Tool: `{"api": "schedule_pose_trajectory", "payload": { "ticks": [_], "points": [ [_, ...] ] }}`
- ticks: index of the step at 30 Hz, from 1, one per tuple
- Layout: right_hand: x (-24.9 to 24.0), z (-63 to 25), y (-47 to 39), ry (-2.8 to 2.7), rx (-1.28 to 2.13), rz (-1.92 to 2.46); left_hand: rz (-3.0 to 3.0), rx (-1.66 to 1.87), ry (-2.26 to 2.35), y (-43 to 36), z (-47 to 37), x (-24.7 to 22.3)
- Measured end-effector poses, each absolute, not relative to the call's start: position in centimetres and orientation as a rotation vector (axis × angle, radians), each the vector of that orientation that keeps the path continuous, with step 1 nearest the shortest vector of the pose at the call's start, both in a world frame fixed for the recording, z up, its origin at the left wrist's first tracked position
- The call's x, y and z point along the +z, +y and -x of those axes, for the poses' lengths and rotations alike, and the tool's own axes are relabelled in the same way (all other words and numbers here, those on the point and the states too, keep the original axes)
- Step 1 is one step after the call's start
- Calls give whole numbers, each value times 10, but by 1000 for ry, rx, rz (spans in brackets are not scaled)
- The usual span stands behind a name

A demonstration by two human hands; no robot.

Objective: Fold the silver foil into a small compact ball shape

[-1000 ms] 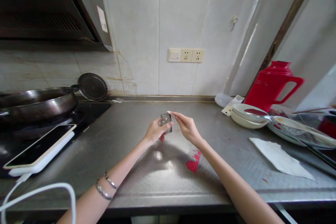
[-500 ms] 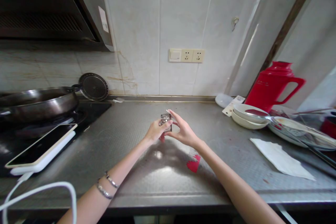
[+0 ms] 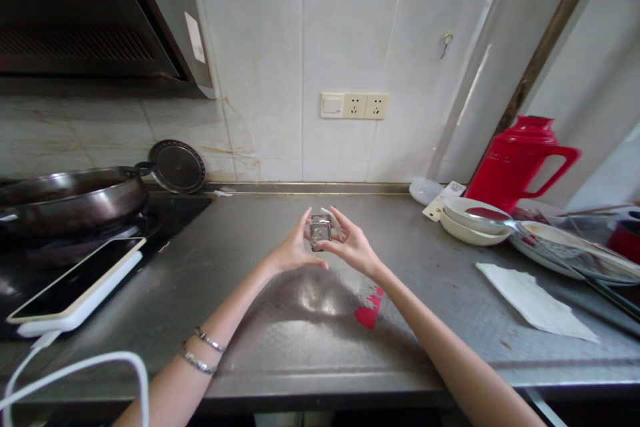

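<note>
A small see-through square container (image 3: 321, 232) with dark edges is held up above the steel counter, near the middle of the view. My right hand (image 3: 353, 247) grips it from the right, its thumb across the lower front and its fingers around the far side. On the other side my left hand (image 3: 293, 247) curves open about the container. Its fingers rise beside the left edge, and the thumb stretches out below, apart from it. Whether the left fingertips touch the container I cannot tell. A torn red patch (image 3: 367, 315) lies on the counter below my right wrist.
On the left, a steel pan (image 3: 75, 197) sits on the stove, with a phone on a white block (image 3: 80, 280) and its cable in front. On the right are stacked bowls (image 3: 475, 237), a red thermos (image 3: 520, 163), plates and a white napkin (image 3: 535, 303).
My left thumb has come off the front of the container and dropped below it, and the left hand has opened. The right thumb now lies across the container. A red bit beneath it no longer shows.
</note>
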State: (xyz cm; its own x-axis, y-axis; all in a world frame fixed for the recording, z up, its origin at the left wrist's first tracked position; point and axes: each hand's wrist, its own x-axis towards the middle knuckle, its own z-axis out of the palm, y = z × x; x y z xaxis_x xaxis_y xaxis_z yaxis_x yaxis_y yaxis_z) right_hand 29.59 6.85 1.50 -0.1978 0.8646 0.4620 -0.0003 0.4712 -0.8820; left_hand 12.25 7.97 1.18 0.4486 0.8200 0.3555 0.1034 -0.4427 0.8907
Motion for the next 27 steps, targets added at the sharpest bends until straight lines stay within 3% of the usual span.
{"api": "schedule_pose_trajectory", "payload": {
  "ticks": [15,22,27],
  "points": [
    [15,-300,79,-1507,1017,794,-1988,1260,911,77,-135,-1],
    [15,-308,76,-1656,452,913,-2058,1145,947,71,-136,-2],
    [21,-309,67,-1920,282,728,-2008,1136,927,74,-137,-6]
  ]
}}
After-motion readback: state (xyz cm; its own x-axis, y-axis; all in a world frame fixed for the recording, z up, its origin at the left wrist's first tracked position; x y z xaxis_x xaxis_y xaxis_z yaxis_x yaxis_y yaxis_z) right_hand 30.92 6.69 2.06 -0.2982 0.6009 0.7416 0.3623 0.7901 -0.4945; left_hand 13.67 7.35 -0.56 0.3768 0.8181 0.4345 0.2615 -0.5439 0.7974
